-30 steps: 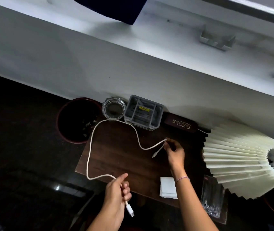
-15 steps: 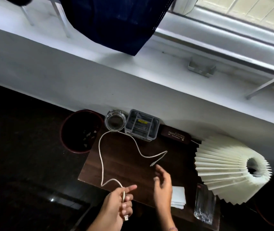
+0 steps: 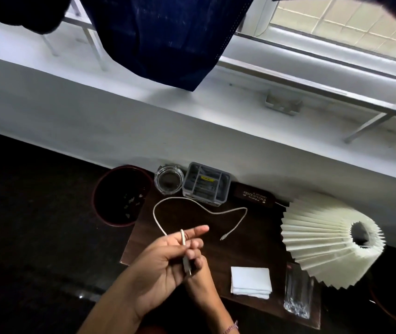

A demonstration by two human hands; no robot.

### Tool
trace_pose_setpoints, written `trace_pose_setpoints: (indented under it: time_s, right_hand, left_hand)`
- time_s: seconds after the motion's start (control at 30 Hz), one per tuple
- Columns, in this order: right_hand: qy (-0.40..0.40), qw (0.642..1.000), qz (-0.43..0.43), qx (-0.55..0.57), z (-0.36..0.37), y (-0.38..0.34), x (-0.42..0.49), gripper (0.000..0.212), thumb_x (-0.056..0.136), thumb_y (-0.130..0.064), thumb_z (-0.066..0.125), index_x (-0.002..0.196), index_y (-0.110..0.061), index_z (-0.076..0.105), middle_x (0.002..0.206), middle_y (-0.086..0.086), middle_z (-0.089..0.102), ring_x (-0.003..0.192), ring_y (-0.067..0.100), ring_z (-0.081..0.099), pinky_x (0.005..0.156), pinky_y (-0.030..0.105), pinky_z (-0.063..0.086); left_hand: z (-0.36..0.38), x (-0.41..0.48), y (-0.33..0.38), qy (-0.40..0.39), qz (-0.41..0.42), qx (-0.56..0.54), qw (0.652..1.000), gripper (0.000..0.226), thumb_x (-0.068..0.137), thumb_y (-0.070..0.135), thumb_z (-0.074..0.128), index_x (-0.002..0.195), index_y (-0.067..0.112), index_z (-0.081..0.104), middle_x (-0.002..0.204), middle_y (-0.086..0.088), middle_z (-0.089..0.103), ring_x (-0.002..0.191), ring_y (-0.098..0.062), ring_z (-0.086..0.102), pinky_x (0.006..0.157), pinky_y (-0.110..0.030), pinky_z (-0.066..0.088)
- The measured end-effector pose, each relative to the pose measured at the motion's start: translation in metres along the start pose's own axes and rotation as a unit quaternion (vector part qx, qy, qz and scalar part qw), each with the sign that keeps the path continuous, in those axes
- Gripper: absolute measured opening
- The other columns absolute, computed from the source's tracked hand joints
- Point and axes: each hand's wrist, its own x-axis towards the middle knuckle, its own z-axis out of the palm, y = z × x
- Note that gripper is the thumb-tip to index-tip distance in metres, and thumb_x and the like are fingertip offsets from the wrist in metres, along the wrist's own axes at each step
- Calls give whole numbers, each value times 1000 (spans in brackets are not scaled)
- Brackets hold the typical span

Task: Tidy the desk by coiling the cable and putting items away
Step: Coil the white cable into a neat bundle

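A thin white cable (image 3: pixel 216 212) lies in a loose loop on the small dark wooden desk (image 3: pixel 254 247). Its small plug end (image 3: pixel 223 238) rests free on the wood. My left hand (image 3: pixel 160 263) is palm up over the desk's front left corner, its fingers curled on the cable's other end. The USB plug (image 3: pixel 187 266) sticks out below those fingers. My right hand (image 3: pixel 200 280) sits just under and behind the left, with its fingers hidden, so its grip cannot be told.
Along the wall stand a glass jar (image 3: pixel 169 180), a grey compartment organiser (image 3: pixel 206 186) and a dark spectacle case (image 3: pixel 254 196). A pleated paper lampshade (image 3: pixel 322 242), a glass tumbler (image 3: pixel 297 297) and folded white tissues (image 3: pixel 251 282) are at the right. A dark bin (image 3: pixel 119 196) stands left of the desk.
My right hand let go of the small plug end and came back under my left hand. My left hand rose and turned palm up with the USB end. The cable loop shrank.
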Motion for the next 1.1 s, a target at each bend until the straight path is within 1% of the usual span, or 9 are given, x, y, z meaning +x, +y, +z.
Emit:
trace_pose_setpoints:
  time_s: [0.1, 0.27, 0.47, 0.57, 0.73, 0.83, 0.93, 1.03, 1.1]
  right_hand:
    - [4, 999, -13, -34, 9, -3, -3, 31, 90, -6, 45, 75, -32, 55, 73, -34, 61, 73, -15, 55, 66, 5, 38]
    - [-13, 991, -62, -116, 13, -31, -8, 16, 94, -26, 40, 102, -22, 54, 94, -11, 60, 88, 1, 56, 75, 19, 42]
    - [42, 967, -96, -233, 5, -60, -7, 39, 88, -49, 24, 90, -20, 49, 91, -1, 54, 80, 16, 54, 67, 33, 41]
    - [87, 960, -130, -230, -2, -66, 3, 33, 91, -47, 37, 94, -20, 56, 88, -5, 50, 78, 12, 53, 64, 28, 39]
    - [123, 960, -145, -206, -21, -68, 34, 13, 80, -26, 65, 85, -15, 63, 81, -1, 57, 71, 10, 54, 62, 19, 39]
    - [120, 967, -151, -165, -39, -73, 51, 17, 64, -24, 80, 73, -17, 67, 73, -3, 63, 70, 9, 57, 61, 12, 41]
    - [91, 978, -142, -125, -53, -74, 62, 17, 59, -25, 84, 71, -22, 72, 71, -5, 65, 70, 8, 61, 62, 8, 42]
    - [31, 996, -88, -16, -61, -71, 71, 15, 62, -18, 83, 70, -23, 72, 72, -2, 68, 70, 9, 66, 69, 23, 54]
    - [0, 997, -67, 42, -61, -65, 74, 17, 66, -9, 79, 69, -24, 71, 68, -8, 69, 68, 4, 64, 68, 20, 53]
  left_hand:
    - [-2, 10, 14, 37, 27, 9, 999, 35, 89, -12, 25, 108, -5, 54, 58, -2, 48, 42, -4, 38, 43, -16, 41]
    - [-11, 20, 34, 73, 52, 23, 996, 33, 94, 6, 27, 108, -3, 57, 62, -1, 46, 41, -3, 33, 40, -14, 29]
    - [-18, 29, 44, 102, 162, 152, 970, 34, 94, -7, 28, 103, 5, 58, 76, -5, 52, 52, -2, 48, 51, -12, 43]
    - [-26, 31, 46, 113, 196, 239, 944, 34, 92, -10, 30, 95, 7, 59, 77, -9, 55, 55, -1, 56, 64, -11, 51]
    - [-35, 31, 42, 69, 153, 340, 925, 29, 93, -5, 36, 94, 10, 60, 83, -8, 65, 72, -8, 61, 65, -14, 49]
    - [-34, 29, 45, 35, 102, 305, 946, 22, 96, 4, 35, 98, 2, 57, 82, -9, 63, 72, -11, 61, 66, -19, 50]
    - [-30, 22, 54, 4, 71, 292, 954, 27, 98, 12, 31, 102, -3, 54, 77, -10, 60, 63, -9, 58, 62, -17, 50]
    - [-29, 14, 61, -44, 29, 287, 956, 29, 97, 12, 32, 108, -6, 52, 71, -11, 62, 62, -11, 57, 63, -18, 51]
    - [-26, 11, 64, -70, 4, 266, 961, 30, 96, 11, 35, 108, -8, 55, 70, -10, 62, 60, -10, 57, 64, -20, 52]
